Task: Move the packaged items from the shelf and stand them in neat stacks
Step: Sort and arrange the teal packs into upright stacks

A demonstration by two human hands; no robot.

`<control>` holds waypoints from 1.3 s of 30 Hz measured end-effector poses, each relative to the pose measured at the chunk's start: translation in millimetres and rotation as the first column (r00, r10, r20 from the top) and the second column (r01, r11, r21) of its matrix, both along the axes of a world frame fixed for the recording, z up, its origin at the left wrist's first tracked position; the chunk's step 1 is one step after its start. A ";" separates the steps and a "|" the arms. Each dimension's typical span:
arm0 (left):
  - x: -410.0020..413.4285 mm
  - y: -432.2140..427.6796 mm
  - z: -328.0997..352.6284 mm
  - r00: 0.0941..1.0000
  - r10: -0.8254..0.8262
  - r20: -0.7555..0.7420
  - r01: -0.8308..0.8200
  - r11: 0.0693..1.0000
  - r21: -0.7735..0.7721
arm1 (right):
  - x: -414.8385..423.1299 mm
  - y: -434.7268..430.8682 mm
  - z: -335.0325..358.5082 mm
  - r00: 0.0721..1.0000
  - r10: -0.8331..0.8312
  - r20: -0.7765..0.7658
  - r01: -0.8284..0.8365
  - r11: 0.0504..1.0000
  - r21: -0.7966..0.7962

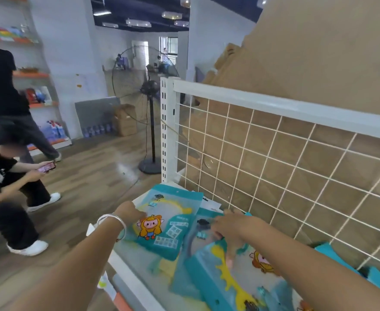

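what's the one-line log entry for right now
left hand: holds teal package edge | right hand: on second package, grip blurred | place: white shelf

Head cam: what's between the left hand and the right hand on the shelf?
In the head view, a teal package with a cartoon figure lies between the left hand and the right hand; no bare stretch.
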State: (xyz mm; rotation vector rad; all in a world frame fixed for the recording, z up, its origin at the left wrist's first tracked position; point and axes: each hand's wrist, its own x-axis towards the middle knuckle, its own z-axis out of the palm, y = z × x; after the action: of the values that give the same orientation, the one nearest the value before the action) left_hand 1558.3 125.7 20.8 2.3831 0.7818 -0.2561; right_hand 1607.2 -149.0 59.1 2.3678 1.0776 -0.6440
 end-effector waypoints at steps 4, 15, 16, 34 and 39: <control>12.1 6.7 -11.7 1.000 0.030 0.007 -0.030 0.998 -0.049 | 2.8 -2.5 -2.9 0.997 -0.073 -0.037 0.072 0.997 -0.024; 12.2 48.5 -12.0 0.990 0.102 -0.094 -0.139 0.720 -0.680 | 17.5 -22.8 10.1 0.951 -0.236 -0.199 0.273 0.943 0.190; 12.5 48.8 -8.3 0.992 0.100 -0.077 -0.125 0.688 -0.715 | 20.5 -26.8 14.0 0.943 -0.267 -0.198 0.314 0.912 0.266; 11.6 -39.5 20.6 0.881 0.057 0.470 0.396 0.453 -0.798 | -30.8 -130.3 44.7 0.561 -0.718 -0.412 0.436 -0.167 0.884; 17.2 -100.0 37.2 0.813 -0.008 0.583 0.545 0.363 -0.756 | -84.8 -172.4 54.6 0.452 -0.746 -0.490 0.259 -0.416 0.872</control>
State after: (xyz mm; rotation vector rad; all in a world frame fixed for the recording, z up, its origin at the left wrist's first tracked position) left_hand 1575.5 25.8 58.0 1.3408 -0.1176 -0.1356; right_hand 1522.4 -321.4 113.6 4.0885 -0.5171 0.9301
